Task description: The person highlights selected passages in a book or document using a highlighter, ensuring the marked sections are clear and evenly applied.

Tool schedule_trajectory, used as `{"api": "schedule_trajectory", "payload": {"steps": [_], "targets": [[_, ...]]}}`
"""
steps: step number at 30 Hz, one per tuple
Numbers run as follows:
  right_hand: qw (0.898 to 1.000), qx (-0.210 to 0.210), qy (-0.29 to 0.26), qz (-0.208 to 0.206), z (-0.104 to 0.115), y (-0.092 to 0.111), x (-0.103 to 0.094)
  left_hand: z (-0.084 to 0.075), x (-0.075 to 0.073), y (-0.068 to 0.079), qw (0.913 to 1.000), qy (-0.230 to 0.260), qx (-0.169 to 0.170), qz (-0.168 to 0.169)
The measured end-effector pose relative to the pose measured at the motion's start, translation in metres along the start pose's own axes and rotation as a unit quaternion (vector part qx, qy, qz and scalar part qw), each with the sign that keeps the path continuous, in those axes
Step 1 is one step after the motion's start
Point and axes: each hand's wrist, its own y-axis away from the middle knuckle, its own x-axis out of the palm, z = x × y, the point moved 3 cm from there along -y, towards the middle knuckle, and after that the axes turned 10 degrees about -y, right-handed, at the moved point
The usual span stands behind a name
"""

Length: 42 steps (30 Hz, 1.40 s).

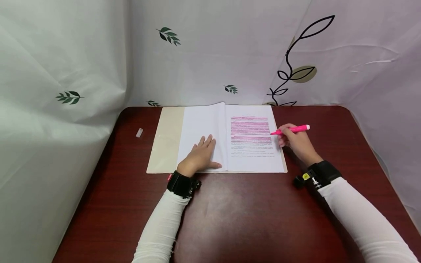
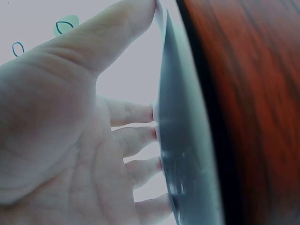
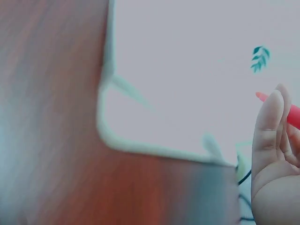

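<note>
A pink highlighter [image 1: 297, 129] is pinched between the thumb and fingers of my right hand [image 1: 297, 144], its tip at the right edge of the marked text. That text is on the right-hand page [image 1: 251, 164] of an open booklet, where pink lines cover the upper paragraphs and the lower ones stay white. My left hand [image 1: 201, 155] rests with spread fingers on the blank left page [image 1: 192, 124]. In the left wrist view the fingertips [image 2: 152, 133] press on the paper. The right wrist view shows the highlighter's tip [image 3: 260, 96] beyond my thumb.
The booklet's cream cover flap [image 1: 164, 140] extends to the left under the pages. A small whitish piece [image 1: 139, 132], perhaps an eraser, lies on the dark red wooden table [image 1: 246, 215] left of it. A white curtain with leaf prints [image 1: 204, 54] hangs behind.
</note>
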Motion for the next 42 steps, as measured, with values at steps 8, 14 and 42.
{"api": "schedule_trajectory", "payload": {"steps": [8, 14, 42], "targets": [[0.998, -0.047, 0.025, -0.015, 0.018, -0.005, 0.036, -0.001, -0.002, 0.001, 1.0000, 0.004, 0.002, -0.001], [0.997, -0.064, 0.047, -0.005, 0.010, -0.009, 0.061, -0.003, -0.001, 0.002, 0.9999, 0.012, 0.001, -0.003], [0.994, -0.021, 0.094, 0.059, -0.038, -0.020, 0.112, -0.002, -0.001, 0.000, 1.0000, 0.003, -0.004, 0.002]]}}
